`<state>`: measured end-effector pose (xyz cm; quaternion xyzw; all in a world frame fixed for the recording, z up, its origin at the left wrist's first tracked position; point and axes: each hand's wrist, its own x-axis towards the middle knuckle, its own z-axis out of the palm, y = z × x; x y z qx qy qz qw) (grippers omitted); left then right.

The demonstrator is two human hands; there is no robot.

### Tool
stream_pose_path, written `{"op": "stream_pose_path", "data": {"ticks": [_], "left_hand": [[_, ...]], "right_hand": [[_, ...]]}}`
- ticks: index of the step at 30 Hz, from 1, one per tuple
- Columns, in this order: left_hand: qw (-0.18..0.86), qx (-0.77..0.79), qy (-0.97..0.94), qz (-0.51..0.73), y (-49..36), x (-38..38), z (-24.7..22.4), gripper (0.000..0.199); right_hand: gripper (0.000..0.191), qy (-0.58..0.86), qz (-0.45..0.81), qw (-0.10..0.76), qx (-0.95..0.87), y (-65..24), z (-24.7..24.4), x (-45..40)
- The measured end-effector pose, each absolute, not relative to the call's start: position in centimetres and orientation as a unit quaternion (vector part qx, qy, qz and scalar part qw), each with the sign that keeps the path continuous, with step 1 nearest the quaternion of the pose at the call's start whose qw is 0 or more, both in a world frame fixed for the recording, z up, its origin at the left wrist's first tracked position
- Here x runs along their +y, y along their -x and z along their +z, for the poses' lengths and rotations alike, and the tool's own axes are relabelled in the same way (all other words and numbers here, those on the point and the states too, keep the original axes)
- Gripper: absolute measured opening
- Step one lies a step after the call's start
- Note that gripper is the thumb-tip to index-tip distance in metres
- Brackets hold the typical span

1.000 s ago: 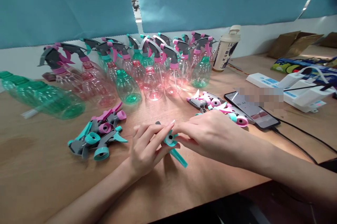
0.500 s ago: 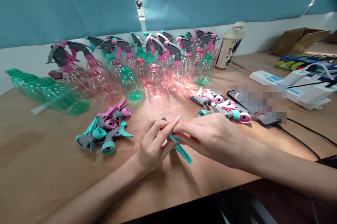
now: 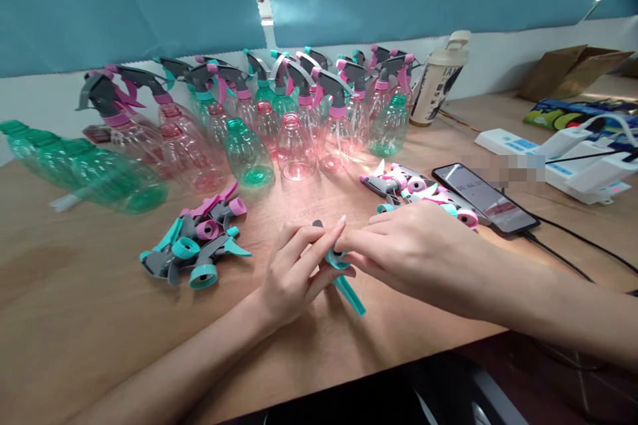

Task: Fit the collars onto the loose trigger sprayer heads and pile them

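Above the table's near part, my left hand [image 3: 294,272] is closed round a grey and teal spray head [image 3: 351,296]. Its teal trigger points down toward me, and the open teal collar faces up between my fingers. My right hand [image 3: 413,252] is closed too, fingertips pinched together at the collar's edge; whether they grip the collar or something small inside it is hidden. To the left lies a pile of loose spray heads [image 3: 204,269] in grey, pink and teal. Behind my right hand sits a second pile of spray heads [image 3: 399,184], partly covered by it.
Several clear pink and green bottles stand at the back, many with spray heads on; one open pink bottle [image 3: 296,152] is nearest. Green bottles [image 3: 124,182] stand at left. At right are a phone [image 3: 491,202], a white power strip [image 3: 553,165], cables and a tumbler [image 3: 438,82].
The view has shifted slightly. My right fingertips have drawn back a little, so more of the teal collar shows. My left hand keeps its hold on the spray head.
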<state>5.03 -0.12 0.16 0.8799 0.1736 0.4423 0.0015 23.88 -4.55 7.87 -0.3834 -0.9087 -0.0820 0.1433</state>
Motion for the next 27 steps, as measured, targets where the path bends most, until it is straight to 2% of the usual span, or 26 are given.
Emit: {"op": "stream_pose_path", "data": {"ticks": [5,13,27], "left_hand": [[0.007,0.180,-0.875,0.449,-5.2,-0.6,0.3,0.039],[0.011,0.189,-0.876,0.444,-5.1,-0.5,0.4,0.043],[-0.005,0.181,-0.882,0.435,-5.2,-0.4,0.8,0.033]], "right_hand": [[0.013,0.403,-0.059,0.170,-0.898,-23.7,7.2,-4.9],[0.018,0.443,-0.030,0.302,-0.844,-23.1,4.9,-5.7],[0.015,0.463,0.013,0.318,-0.827,-23.5,5.0,-6.9]]}}
